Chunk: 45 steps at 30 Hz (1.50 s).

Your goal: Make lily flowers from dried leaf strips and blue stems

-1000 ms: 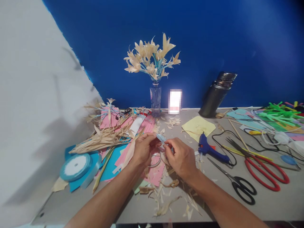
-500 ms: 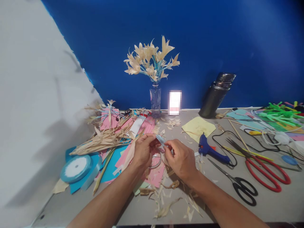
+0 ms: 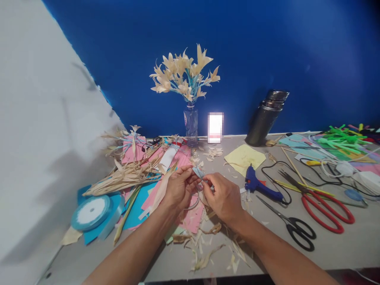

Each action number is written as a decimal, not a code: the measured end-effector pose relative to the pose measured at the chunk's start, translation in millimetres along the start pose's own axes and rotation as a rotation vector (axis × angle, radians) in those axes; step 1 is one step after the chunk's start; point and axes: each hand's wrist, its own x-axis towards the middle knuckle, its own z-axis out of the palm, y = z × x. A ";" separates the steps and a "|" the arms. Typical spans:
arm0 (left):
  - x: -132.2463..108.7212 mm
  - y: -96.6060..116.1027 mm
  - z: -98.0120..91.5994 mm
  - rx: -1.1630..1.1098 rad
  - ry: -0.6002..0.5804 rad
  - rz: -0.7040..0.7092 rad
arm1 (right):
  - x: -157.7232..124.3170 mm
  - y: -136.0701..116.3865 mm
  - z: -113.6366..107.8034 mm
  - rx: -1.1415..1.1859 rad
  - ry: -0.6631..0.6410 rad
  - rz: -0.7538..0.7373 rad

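A short piece of light blue ribbon [image 3: 198, 172] is stretched between my two hands above the middle of the table. My left hand [image 3: 180, 188] pinches its upper left end between thumb and fingers. On the other side, the fingertips of my right hand [image 3: 222, 196] close on its lower right end. Below the hands a ring-shaped roll [image 3: 196, 202] is partly hidden by my left hand, lying on pink paper [image 3: 192, 219]. Dry husk scraps [image 3: 212, 253] are scattered around it. At far left lies a spool of blue ribbon [image 3: 92, 211].
Husk flowers stand in a glass bottle [image 3: 191, 124] by the blue wall, left of a dark flask [image 3: 265, 118]. A blue glue gun [image 3: 261, 186], black scissors [image 3: 297, 229] and red-handled scissors [image 3: 323, 206] lie right. Dry husks [image 3: 124, 178] are piled left, green pipe cleaners [image 3: 341, 138] far right.
The ribbon piece has turned a little and shows more of its flat face between my fingers. The whole view has shifted slightly, so things appear farther left.
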 end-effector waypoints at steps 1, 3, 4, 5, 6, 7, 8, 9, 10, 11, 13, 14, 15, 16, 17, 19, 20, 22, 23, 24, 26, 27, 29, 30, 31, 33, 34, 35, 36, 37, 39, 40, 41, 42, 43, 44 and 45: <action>0.4 -0.4 -0.4 0.004 -0.004 -0.007 | 0.1 -0.1 -0.1 0.000 -0.004 0.002; 1.3 -1.2 -1.2 0.004 -0.015 -0.017 | 0.3 -0.5 -0.4 0.003 -0.012 0.003; 1.6 -1.5 -1.8 0.002 -0.022 -0.023 | 0.3 -0.7 -0.6 0.006 -0.015 0.001; 2.0 -1.7 -2.3 0.000 -0.028 -0.031 | 0.4 -0.9 -0.8 0.010 -0.016 -0.001; 2.3 -1.9 -2.8 -0.001 -0.036 -0.039 | 0.4 -1.1 -0.9 0.014 -0.015 -0.002; 2.7 -2.0 -3.3 -0.002 -0.046 -0.046 | 0.4 -1.3 -1.0 0.017 -0.013 -0.003; 2.9 -2.1 -3.8 -0.004 -0.056 -0.050 | 0.3 -1.3 -1.0 0.020 -0.012 -0.003; 3.2 -2.1 -4.3 -0.008 -0.065 -0.053 | 0.3 -1.3 -1.0 0.021 -0.013 -0.002; 3.4 -2.0 -4.7 -0.011 -0.071 -0.058 | 0.2 -1.3 -0.9 0.021 -0.014 0.000; 3.5 -1.9 -5.1 -0.013 -0.078 -0.063 | 0.1 -1.1 -0.8 0.019 -0.016 0.000; 3.4 -1.4 -5.5 -0.008 -0.093 -0.075 | 0.0 -0.8 -0.7 0.013 -0.021 -0.006; 3.3 -1.0 -5.6 0.000 -0.104 -0.079 | -0.1 -0.6 -0.7 0.010 -0.020 -0.012; 3.0 -0.6 -5.6 0.012 -0.118 -0.080 | -0.1 -0.4 -0.8 0.008 -0.019 -0.020; 2.7 -0.2 -5.5 0.027 -0.129 -0.076 | -0.2 -0.2 -0.9 0.005 -0.020 -0.027; 2.4 0.3 -5.4 0.043 -0.136 -0.068 | -0.2 -0.1 -1.2 0.001 -0.020 -0.033; 1.6 1.3 -4.8 0.081 -0.140 -0.044 | -0.2 0.1 -1.7 -0.013 -0.021 -0.041; 1.2 1.8 -4.5 0.100 -0.140 -0.031 | -0.2 0.1 -2.1 -0.020 -0.023 -0.043; 0.6 2.6 -4.0 0.130 -0.137 -0.016 | -0.2 0.1 -2.6 -0.033 -0.026 -0.046; 0.3 2.9 -3.8 0.141 -0.133 -0.014 | -0.2 0.0 -2.8 -0.039 -0.028 -0.048; 0.1 3.3 -3.6 0.147 -0.126 -0.014 | -0.3 0.0 -2.9 -0.042 -0.029 -0.049; -0.4 4.1 -3.2 0.154 -0.107 -0.016 | -0.4 -0.1 -3.1 -0.044 -0.035 -0.053; -0.7 4.5 -3.0 0.157 -0.102 -0.018 | -0.4 -0.1 -3.2 -0.042 -0.037 -0.056; -1.4 5.5 -2.3 0.167 -0.100 -0.022 | -0.4 -0.1 -3.3 -0.036 -0.042 -0.060; -1.7 5.9 -2.0 0.174 -0.099 -0.023 | -0.4 -0.2 -3.5 -0.035 -0.043 -0.060; -2.0 6.2 -1.6 0.180 -0.097 -0.021 | -0.3 -0.3 -3.6 -0.034 -0.043 -0.060; -2.4 6.2 -0.9 0.191 -0.089 -0.004 | -0.4 -0.6 -3.7 -0.033 -0.047 -0.064; -2.5 5.9 -0.6 0.196 -0.086 0.009 | -0.5 -0.8 -3.6 -0.031 -0.052 -0.067; -2.4 5.3 -0.4 0.201 -0.086 0.022 | -0.6 -1.0 -3.5 -0.028 -0.057 -0.069; -2.2 4.5 -0.3 0.207 -0.089 0.033 | -0.8 -1.2 -3.2 -0.026 -0.063 -0.068; -1.9 3.6 -0.3 0.214 -0.091 0.045 | -1.1 -1.5 -3.0 -0.023 -0.066 -0.064; -1.1 2.1 -0.3 0.229 -0.098 0.068 | -1.2 -1.9 -2.8 -0.003 -0.068 -0.052; -0.7 1.7 -0.3 0.236 -0.102 0.081 | -1.0 -2.0 -3.1 0.022 -0.065 -0.041; -0.4 1.6 -0.2 0.241 -0.107 0.093 | -0.5 -2.0 -3.5 0.059 -0.058 -0.022; -0.1 1.7 0.0 0.242 -0.111 0.100 | 0.5 -1.7 -4.2 0.107 -0.048 0.005; 0.0 2.2 0.3 0.236 -0.116 0.098 | 1.7 -1.1 -5.1 0.166 -0.038 0.041; -0.1 2.8 0.7 0.224 -0.121 0.088 | 3.3 -0.3 -6.1 0.233 -0.032 0.090; -0.4 3.5 1.1 0.206 -0.126 0.072 | 5.1 0.7 -7.0 0.307 -0.033 0.150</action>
